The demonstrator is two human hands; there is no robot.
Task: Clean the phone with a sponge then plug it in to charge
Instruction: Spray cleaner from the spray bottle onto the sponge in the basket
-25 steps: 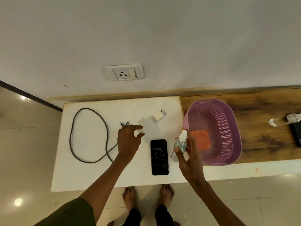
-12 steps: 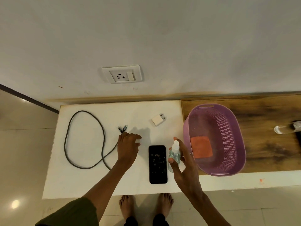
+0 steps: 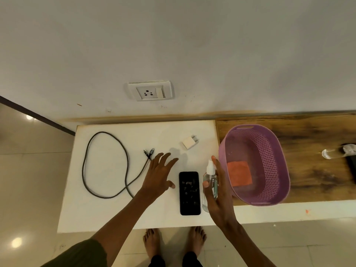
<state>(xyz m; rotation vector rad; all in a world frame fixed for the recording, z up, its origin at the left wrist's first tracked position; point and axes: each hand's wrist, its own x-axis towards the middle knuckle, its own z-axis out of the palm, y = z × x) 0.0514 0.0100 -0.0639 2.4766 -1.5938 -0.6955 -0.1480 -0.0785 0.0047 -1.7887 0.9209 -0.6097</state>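
Note:
A black phone (image 3: 189, 193) lies face up on the white table (image 3: 115, 212), its screen smudged. My left hand (image 3: 158, 176) hovers just left of it, palm down, fingers spread, holding nothing. My right hand (image 3: 221, 199) holds a clear spray bottle (image 3: 211, 180) upright right of the phone, thumb across its front and fingers stretched up behind it. An orange sponge (image 3: 239, 174) lies inside the purple basket (image 3: 277, 151). A dark cable (image 3: 86, 166) loops on the left, its plug ends (image 3: 149, 152) near my left fingertips. A white adapter (image 3: 189, 142) lies behind the phone. The wall socket (image 3: 150, 91) is above the table.
The basket stands on a wooden surface (image 3: 317, 180) adjoining the white table on the right. A clear bottle (image 3: 331, 154) lies at the far right beside a dark object (image 3: 351, 170) at the frame edge. My bare feet show below the table's front edge.
My left hand has opened from curled to spread fingers and shifted slightly toward the phone. My right hand has loosened, its fingers now straight behind the spray bottle, which sits lower.

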